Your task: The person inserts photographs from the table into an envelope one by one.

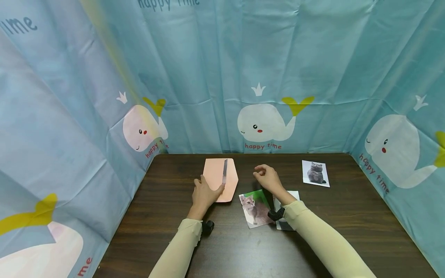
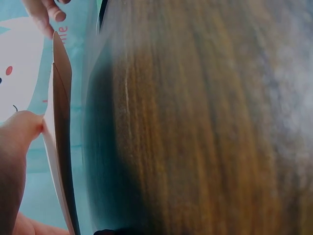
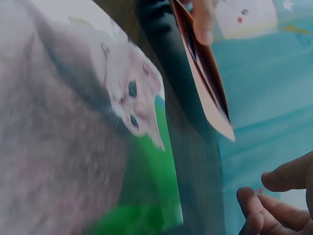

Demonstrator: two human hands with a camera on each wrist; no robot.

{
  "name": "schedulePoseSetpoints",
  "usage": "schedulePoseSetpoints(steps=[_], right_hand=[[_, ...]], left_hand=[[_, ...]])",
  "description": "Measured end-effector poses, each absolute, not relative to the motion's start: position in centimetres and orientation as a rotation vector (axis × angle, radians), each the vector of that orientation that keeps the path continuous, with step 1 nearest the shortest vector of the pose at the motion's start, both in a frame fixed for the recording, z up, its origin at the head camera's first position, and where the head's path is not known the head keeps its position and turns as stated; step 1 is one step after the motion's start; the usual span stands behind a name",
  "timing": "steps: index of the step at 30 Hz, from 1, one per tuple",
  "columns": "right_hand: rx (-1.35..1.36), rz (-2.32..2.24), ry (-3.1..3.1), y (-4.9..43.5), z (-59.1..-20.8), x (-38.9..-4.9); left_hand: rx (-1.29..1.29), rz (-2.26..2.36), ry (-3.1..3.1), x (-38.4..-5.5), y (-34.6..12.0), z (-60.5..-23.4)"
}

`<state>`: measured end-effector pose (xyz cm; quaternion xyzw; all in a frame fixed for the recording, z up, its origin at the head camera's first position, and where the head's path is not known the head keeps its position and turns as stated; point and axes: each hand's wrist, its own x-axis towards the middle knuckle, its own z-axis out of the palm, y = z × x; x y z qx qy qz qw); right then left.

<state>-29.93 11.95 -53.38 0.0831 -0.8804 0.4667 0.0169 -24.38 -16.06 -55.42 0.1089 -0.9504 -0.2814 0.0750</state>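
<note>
My left hand [image 1: 202, 194] grips a pink envelope [image 1: 213, 170], thumb on its face and fingers at its left edge. A dark strip [image 1: 225, 170] runs down the envelope, beside its tapered right flap. In the right wrist view the envelope [image 3: 208, 105] stands edge-on with a gap along its edge. My right hand [image 1: 268, 178] hovers to the right of the envelope, fingers loosely bent and holding nothing. In the right wrist view its thumb and fingertips [image 3: 276, 178] are apart. Under the right wrist lies a kitten photo [image 1: 252, 214] with a green corner.
Another photo [image 1: 293, 195] lies beside the kitten photo, mostly hidden by my right forearm. A photo of a grey cat [image 1: 315, 173] lies at the back right of the dark wooden table [image 1: 236, 251]. Blue whale-printed curtains [image 1: 208, 77] surround the table's back and sides.
</note>
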Motion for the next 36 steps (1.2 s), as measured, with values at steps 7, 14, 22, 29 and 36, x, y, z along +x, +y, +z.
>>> schedulePoseSetpoints(steps=[7,14,22,29,36], right_hand=[[0.204,1.410,-2.733,14.5,-53.6,-30.1],[0.153,1.381,-2.736,17.1,-53.5,-29.8],[0.114,1.328,-2.729,20.2,-53.8,-29.6],[0.055,1.281,-2.723,23.0,-53.9,-29.6],[-0.033,1.174,-2.738,25.8,-54.3,-29.5]], left_hand=[[0.327,-0.836,-2.856,-24.2,-16.1,-55.4],[0.328,-0.835,-2.854,-24.4,-16.1,-55.5],[0.336,-0.824,-2.873,-24.5,-16.2,-55.7],[0.345,-0.824,-2.886,-24.5,-16.2,-55.8],[0.329,-0.832,-2.871,-24.3,-16.1,-55.5]])
